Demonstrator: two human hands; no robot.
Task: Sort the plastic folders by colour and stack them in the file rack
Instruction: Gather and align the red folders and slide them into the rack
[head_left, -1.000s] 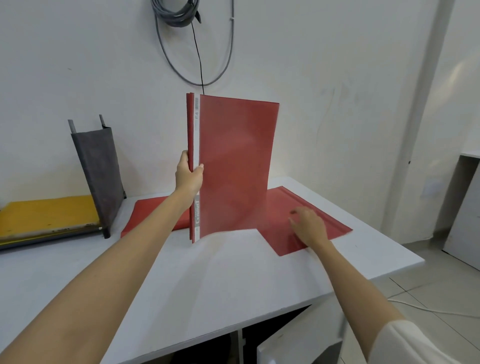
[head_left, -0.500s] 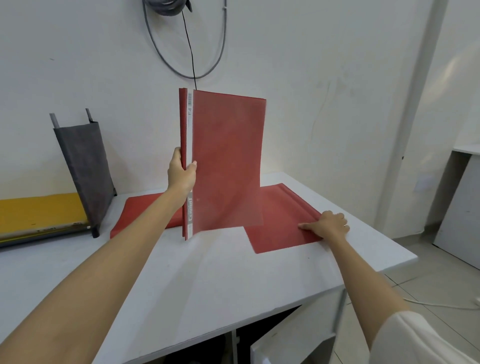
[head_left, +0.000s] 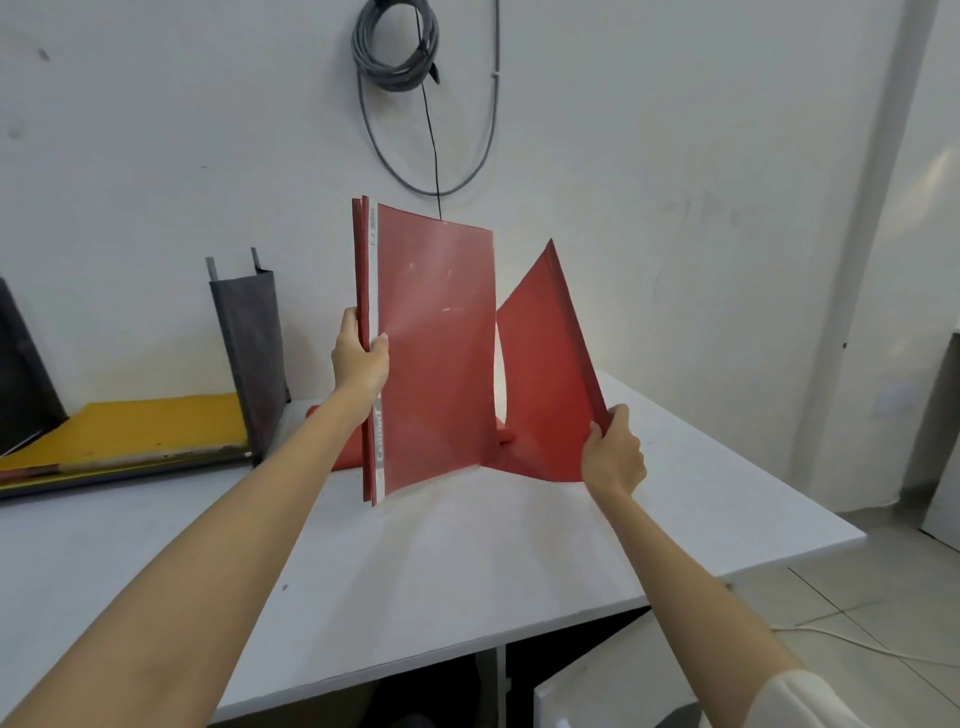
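My left hand (head_left: 360, 360) grips the spines of a few red plastic folders (head_left: 431, 353) that stand upright on the white table (head_left: 441, 566). My right hand (head_left: 613, 454) holds the near corner of another red folder (head_left: 545, 369), lifted and tilted up off the table to the right of the upright ones. One more red folder (head_left: 347, 451) lies flat behind my left forearm, mostly hidden. To the left lies the file rack (head_left: 244, 332), with dark grey dividers and a yellow folder (head_left: 135, 426) in it.
A coil of grey cable (head_left: 395, 47) hangs on the wall above the folders. The table's right edge drops to a tiled floor (head_left: 857, 613) with a white cord on it. A white cabinet door stands ajar under the table.
My right hand took the flat red folder by its near corner and lifted it, so it now tilts up off the table. My left hand still holds the upright folders.
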